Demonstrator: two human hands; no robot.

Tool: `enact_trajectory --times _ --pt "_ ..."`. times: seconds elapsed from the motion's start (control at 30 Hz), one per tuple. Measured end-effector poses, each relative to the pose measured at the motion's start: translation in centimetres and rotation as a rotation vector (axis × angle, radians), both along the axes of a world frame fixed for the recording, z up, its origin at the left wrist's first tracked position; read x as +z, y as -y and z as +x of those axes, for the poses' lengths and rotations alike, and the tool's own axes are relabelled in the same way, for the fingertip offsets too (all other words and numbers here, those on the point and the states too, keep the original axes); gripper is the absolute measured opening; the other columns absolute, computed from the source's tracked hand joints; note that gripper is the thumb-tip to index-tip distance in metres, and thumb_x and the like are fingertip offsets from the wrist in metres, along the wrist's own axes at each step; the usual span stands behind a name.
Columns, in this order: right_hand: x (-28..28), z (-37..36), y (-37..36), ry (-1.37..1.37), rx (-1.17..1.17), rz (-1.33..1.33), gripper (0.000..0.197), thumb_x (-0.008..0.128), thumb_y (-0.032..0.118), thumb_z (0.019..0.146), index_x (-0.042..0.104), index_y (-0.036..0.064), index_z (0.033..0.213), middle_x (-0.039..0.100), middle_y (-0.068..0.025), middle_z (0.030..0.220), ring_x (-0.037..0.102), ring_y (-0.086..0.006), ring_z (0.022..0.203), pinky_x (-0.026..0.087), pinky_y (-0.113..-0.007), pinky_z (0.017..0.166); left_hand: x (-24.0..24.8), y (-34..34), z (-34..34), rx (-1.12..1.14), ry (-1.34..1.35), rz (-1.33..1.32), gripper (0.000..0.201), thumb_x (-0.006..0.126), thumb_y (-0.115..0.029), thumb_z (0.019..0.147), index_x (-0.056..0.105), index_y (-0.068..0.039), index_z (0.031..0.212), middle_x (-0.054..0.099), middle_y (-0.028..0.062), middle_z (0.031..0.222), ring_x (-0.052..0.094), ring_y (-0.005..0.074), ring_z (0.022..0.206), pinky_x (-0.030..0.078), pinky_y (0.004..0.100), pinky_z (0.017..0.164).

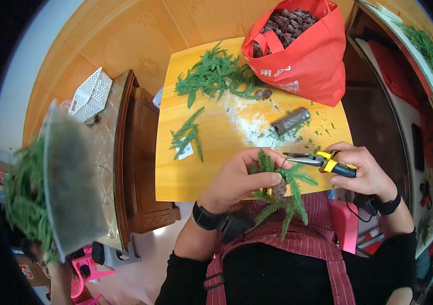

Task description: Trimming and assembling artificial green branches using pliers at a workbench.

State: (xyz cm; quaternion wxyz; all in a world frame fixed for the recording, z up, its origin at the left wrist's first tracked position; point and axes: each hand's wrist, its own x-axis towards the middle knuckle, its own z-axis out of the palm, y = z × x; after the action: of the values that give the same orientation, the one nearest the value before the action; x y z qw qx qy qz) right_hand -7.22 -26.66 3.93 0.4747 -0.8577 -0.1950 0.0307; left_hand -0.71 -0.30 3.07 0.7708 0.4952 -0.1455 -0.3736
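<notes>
The left hand (242,178) has its grip closed on a brown pine cone (279,190) with green needle sprigs (298,198) around it, held by the front edge of the yellow worktop (173,175). The right hand (361,168) has its grip wrapped around needle-nose pliers (330,165) — yellow and black ones — with their tips right by the left fingers. On the worktop lie a leafy green pile (209,73), a loose cone (263,94) and white flakes (249,127). A red bag (308,68) full of cones stands at the back.
</notes>
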Motion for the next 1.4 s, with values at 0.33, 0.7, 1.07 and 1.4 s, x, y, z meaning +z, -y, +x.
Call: enact_trajectory --times 0.33,0.7,1.07,1.4 --pt "-0.5 0.8 0.3 0.076 0.022 -0.051 0.021 0.071 0.013 0.063 0.054 0.0 0.065 0.059 -0.0123 0.075 0.058 -0.0272 0.086 0.046 -0.033 0.068 -1.4 0.0 0.5 -0.231 -0.248 -0.283 0.022 0.059 0.001 0.075 0.054 -0.001 0.096 0.058 0.006 0.099 0.056 0.0106 0.084 0.046 0.0238 0.075" --pt "0.1 0.3 0.0 0.118 -0.024 -0.17 0.023 0.071 0.013 0.064 0.052 -0.0002 0.065 0.054 -0.0125 0.067 0.057 -0.0277 0.069 0.043 -0.03 0.057 -0.6 0.3 0.4 -0.115 -0.16 -0.126 0.016 0.061 -0.003 0.078 0.058 -0.002 0.094 0.061 0.0054 0.089 0.057 0.0102 0.073 0.047 0.0234 0.066" --pt "1.1 -0.3 -0.7 -0.116 -0.092 -0.118 0.017 0.068 0.014 0.072 0.059 -0.0006 0.075 0.052 -0.0085 0.065 0.05 -0.0171 0.056 0.039 -0.026 0.053 -0.4 0.8 -0.5 0.228 0.237 0.17 0.015 0.06 0.002 0.078 0.06 0.001 0.092 0.063 0.0078 0.092 0.058 0.0097 0.077 0.047 0.0233 0.068" --pt "0.9 -0.2 -1.4 -0.556 -0.1 0.236 0.031 0.063 0.022 0.081 0.057 -0.003 0.098 0.064 -0.0051 0.082 0.05 -0.0024 0.067 0.039 -0.016 0.062 -0.5 1.2 -0.4 0.198 0.148 0.137 0.015 0.061 0.0 0.078 0.06 0.001 0.093 0.064 0.0078 0.092 0.058 0.0099 0.078 0.047 0.0237 0.07"
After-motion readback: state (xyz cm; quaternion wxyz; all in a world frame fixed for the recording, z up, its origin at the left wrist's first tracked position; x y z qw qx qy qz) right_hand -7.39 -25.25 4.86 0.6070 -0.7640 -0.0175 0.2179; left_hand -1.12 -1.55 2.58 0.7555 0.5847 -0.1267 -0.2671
